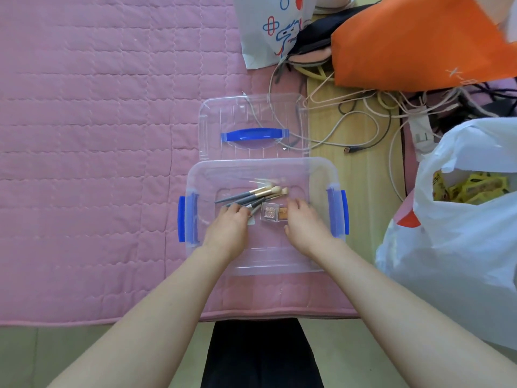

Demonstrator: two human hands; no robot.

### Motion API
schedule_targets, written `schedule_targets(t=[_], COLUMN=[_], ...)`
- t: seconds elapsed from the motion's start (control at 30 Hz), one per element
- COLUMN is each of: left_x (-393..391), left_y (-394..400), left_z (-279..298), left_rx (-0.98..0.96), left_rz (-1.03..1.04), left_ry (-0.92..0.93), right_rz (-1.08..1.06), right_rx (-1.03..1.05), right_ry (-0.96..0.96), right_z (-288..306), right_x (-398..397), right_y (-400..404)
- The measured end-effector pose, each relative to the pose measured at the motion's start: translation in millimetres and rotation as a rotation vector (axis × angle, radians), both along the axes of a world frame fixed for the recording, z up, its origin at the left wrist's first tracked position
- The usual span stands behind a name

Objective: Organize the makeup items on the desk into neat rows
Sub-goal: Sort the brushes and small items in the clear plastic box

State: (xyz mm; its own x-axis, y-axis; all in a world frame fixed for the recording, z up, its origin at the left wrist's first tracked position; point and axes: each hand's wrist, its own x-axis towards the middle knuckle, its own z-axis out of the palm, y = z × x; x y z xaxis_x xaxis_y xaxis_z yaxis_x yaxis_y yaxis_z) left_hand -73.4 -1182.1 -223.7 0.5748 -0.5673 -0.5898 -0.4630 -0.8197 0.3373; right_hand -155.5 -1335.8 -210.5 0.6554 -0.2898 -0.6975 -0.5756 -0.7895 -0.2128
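Note:
A clear plastic storage box (263, 264) with blue side latches sits on a pink quilted mat. Inside lie several makeup brushes (251, 196) with grey handles and pale bristles, fanned toward the right. Beside them rests a small clear eyeshadow case (270, 212) with pink and orange pans. My left hand (228, 229) is inside the box, fingers curled on the brush handles' near ends. My right hand (303, 222) is also inside, fingers resting just right of the eyeshadow case, partly covering it. What the fingertips hold is hidden.
The box's clear lid (251, 113) with a blue handle lies just behind the box. Tangled cables (363, 116) cover the wooden floor at right. A white plastic bag (458, 219) stands at right, an orange bag (414, 40) and a printed white bag (268, 26) behind.

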Motion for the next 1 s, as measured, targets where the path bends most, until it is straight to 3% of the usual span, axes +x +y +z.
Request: schedule_targets(t=[0.17, 0.3, 0.57, 0.7, 0.77, 1.0], left_x=[8, 10, 16, 18, 18, 12], left_y=[-7, -14, -22, -16, -16, -15], left_z=[-11, -21, -31, -30, -26, -25], left_rx=[0.207, 0.241, 0.255, 0.198, 0.130, 0.120], left_rz=[-0.073, -0.090, -0.048, 0.149, 0.235, 0.315], left_ry=[-0.066, -0.100, -0.048, 0.069, 0.108, 0.146], right_rz=[0.200, 0.330, 0.397, 0.389, 0.382, 0.484], right_rx=[-0.197, -0.399, -0.368, -0.312, -0.421, -0.407], right_ry=[0.064, -0.066, -0.092, -0.089, -0.026, -0.003], right_z=[-21, -46, -60, -65, -47, -49], right_x=[5, 9, 10, 9, 16, -1], right_y=[-2, -3, -7, -10, -7, -3])
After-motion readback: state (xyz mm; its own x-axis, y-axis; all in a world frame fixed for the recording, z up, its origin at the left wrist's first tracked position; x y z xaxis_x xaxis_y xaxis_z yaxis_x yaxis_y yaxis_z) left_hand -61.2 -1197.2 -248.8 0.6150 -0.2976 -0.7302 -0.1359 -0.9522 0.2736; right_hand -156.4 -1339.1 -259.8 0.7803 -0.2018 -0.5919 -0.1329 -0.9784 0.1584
